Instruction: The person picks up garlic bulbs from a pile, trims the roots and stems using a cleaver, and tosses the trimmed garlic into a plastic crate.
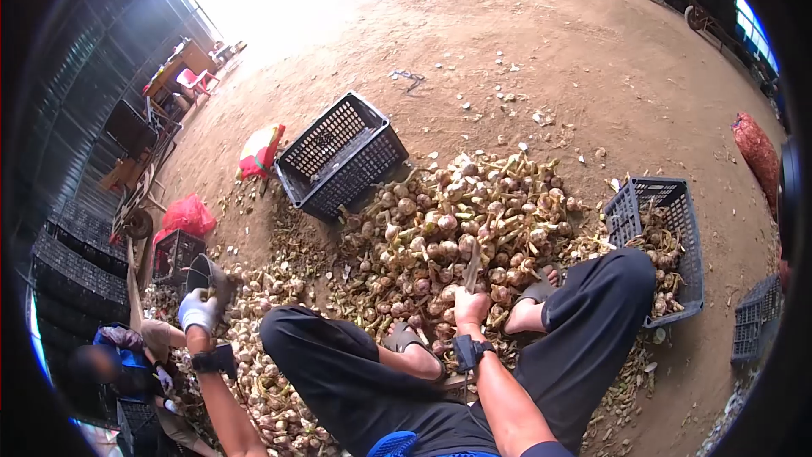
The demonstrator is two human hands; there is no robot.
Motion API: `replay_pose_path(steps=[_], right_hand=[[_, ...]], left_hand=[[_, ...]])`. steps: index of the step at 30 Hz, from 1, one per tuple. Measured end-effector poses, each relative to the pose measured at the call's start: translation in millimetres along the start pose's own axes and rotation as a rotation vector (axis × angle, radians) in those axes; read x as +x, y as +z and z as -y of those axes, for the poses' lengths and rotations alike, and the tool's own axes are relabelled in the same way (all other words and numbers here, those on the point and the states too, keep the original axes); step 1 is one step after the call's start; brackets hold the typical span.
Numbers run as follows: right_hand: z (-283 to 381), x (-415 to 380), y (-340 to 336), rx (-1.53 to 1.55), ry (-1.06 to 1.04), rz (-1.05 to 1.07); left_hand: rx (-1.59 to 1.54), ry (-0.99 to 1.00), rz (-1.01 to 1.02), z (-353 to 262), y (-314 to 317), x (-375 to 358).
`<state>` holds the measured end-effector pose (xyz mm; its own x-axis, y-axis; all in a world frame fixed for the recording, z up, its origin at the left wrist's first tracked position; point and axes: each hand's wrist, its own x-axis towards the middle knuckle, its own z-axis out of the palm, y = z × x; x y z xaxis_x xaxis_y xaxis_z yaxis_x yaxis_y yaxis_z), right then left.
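Observation:
My left hand [199, 313], in a white glove, is out to the left with its fingers closed at the edge of a dark bucket [201, 271], which is tilted. My bare right hand [471, 307] is closed around the handle of a knife [473, 266], its blade pointing up and away from me. It is over the near side of a big heap of garlic bulbs [448, 220] with stems, between my knees. Beside my left leg lies a spread of paler, trimmed garlic bulbs [283, 389].
A black plastic crate [342, 195] stands beyond the heap. Another crate [695, 237], on the right, holds stems and debris. Red mesh bags lie at left [188, 215] and far right [753, 148]. A co-worker [127, 368] sits at lower left. Bare dirt floor [507, 34] stretches ahead.

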<state>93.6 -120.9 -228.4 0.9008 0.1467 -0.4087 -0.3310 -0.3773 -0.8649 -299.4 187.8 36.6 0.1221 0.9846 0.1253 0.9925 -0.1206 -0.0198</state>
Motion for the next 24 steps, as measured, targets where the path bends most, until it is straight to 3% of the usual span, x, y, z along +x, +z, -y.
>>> replay_pose_path(steps=[2, 3, 5, 9, 12, 14, 17, 24], right_hand=[[-24, 13, 13, -0.048, -0.065, -0.078], [-4, 2, 3, 0.033, -0.057, -0.051], [2, -1, 3, 0.097, -0.041, -0.007], [-46, 22, 23, 0.217, -0.101, 0.048], [-44, 23, 22, 0.311, 0.111, 0.046], [-50, 27, 22, 0.325, 0.094, 0.015], [-64, 29, 17, 0.307, 0.112, 0.011], [-68, 33, 9, 0.269, 0.222, 0.040]], left_hand=[[-0.125, 0.075, -0.075, 57, 46, 19], [-0.350, 0.009, -0.030, 27, 46, 4], [-0.546, 0.111, 0.024, -1, 100, 13], [-0.514, 0.273, 0.150, -130, 163, 13], [-0.507, 0.447, 0.148, -205, 213, 26], [-0.521, 0.538, 0.182, -245, 238, 38], [-0.522, 0.639, 0.146, -279, 295, 63], [-0.388, 0.576, 0.274, -326, 371, 99]])
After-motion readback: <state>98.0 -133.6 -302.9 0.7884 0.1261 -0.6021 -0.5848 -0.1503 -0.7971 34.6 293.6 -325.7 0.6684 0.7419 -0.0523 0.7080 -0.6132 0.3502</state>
